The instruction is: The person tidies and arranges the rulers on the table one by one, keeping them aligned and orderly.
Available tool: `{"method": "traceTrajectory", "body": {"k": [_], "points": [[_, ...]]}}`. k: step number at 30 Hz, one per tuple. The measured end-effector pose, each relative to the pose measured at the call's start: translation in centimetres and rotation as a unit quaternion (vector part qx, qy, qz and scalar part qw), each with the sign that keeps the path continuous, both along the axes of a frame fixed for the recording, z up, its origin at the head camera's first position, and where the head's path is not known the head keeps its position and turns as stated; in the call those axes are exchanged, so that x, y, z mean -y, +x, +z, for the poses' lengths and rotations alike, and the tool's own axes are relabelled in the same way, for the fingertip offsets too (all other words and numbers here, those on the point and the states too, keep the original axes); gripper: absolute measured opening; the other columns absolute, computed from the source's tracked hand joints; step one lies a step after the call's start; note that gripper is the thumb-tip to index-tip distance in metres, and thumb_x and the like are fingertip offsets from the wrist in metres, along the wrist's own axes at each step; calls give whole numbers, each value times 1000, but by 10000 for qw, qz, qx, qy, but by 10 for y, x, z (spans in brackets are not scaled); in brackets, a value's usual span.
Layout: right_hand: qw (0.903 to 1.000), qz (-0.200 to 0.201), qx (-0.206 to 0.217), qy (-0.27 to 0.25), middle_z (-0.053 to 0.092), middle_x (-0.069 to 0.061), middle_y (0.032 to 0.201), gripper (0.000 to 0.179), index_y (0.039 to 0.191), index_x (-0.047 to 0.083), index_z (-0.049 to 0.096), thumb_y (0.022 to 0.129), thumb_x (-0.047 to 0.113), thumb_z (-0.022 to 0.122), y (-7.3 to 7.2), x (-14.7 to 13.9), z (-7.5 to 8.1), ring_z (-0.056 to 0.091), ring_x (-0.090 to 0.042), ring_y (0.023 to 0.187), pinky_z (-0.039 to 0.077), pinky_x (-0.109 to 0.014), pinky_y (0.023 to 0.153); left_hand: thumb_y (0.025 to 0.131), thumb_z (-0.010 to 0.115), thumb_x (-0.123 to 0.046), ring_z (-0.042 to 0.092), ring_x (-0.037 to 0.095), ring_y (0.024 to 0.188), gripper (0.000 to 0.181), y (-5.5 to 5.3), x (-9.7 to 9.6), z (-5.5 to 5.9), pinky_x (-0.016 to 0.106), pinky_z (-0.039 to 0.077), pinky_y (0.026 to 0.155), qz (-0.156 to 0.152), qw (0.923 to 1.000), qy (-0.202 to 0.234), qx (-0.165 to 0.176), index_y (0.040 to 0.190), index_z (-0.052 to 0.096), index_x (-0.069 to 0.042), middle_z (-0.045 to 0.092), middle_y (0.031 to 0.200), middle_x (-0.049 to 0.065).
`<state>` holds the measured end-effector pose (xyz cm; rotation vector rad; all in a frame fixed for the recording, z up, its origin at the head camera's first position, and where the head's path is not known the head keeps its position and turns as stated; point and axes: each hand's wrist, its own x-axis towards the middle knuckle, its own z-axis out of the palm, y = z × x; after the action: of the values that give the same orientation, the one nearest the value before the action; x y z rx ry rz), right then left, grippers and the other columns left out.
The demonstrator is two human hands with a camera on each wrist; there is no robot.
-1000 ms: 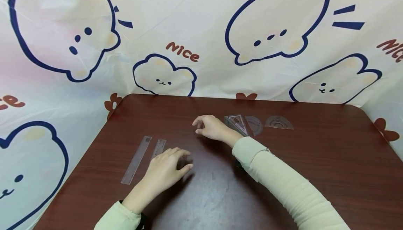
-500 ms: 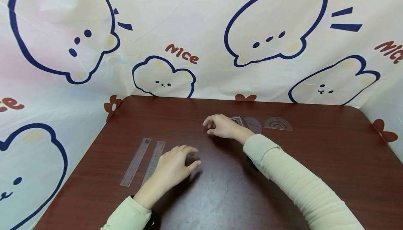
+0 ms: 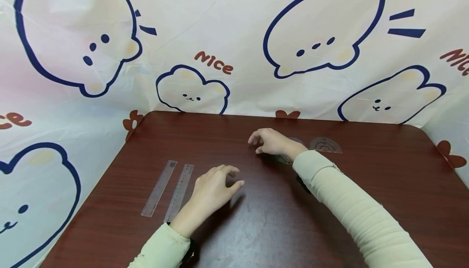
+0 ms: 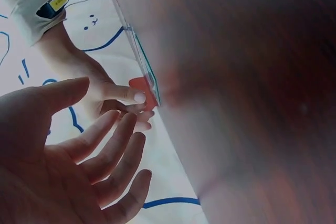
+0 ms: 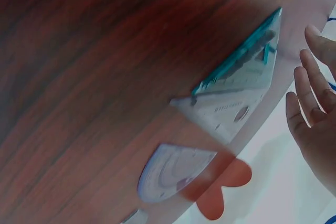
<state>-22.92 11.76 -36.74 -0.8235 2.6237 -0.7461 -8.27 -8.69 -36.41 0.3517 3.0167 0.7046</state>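
My right hand (image 3: 275, 141) hovers over the far middle of the table with fingers loosely bent, holding nothing. Beneath it, mostly hidden in the head view, lie clear plastic set squares. The right wrist view shows a teal-edged set square (image 5: 247, 64) and a paler set square (image 5: 226, 111) against it, with a protractor (image 5: 173, 174) beside them. Further right sits another clear protractor (image 3: 325, 145). My left hand (image 3: 214, 186) hangs above the table with spread, relaxed fingers and no object in it. To its left lie two clear rulers, a left ruler (image 3: 159, 188) and a right ruler (image 3: 179, 190).
The dark wood table (image 3: 384, 186) reaches back to a cloth backdrop (image 3: 245, 36) with cartoon drawings, which also hangs at both sides. Another clear plastic piece (image 5: 135, 217) shows at the lower edge of the right wrist view.
Both hands have moved to the right. The right hand now covers most of the set squares, and more of the right ruler shows beside the left hand.
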Motion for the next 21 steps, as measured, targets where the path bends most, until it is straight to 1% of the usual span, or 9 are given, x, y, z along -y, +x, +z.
{"method": "traceTrajectory", "body": {"k": [5, 11, 21], "points": [[9999, -8, -9, 137, 64, -10, 116, 33, 120, 4, 68, 88, 1, 73, -4, -10, 0, 58, -28, 107, 48, -41, 91, 91, 71, -40, 65, 19, 94, 33, -2, -5, -1, 51, 49, 77, 13, 9999, 82, 87, 118, 70, -21, 68, 105, -5], [9992, -9, -68, 394, 63, -10, 116, 36, 120, 5, 68, 86, 2, 76, -9, -18, -1, 57, -27, 107, 48, -41, 91, 92, 71, -41, 64, 18, 94, 33, -5, -10, -1, 50, 49, 77, -40, 9998, 142, 106, 119, 70, -22, 68, 105, -5], [9981, -68, -82, 600, 60, -9, 113, 36, 117, 7, 69, 83, 5, 80, -11, -20, -7, 56, -26, 107, 48, -40, 91, 92, 71, -41, 64, 17, 93, 33, -8, -16, 0, 47, 49, 75, -84, 9997, 194, 157, 119, 70, -21, 68, 104, -5]]}}
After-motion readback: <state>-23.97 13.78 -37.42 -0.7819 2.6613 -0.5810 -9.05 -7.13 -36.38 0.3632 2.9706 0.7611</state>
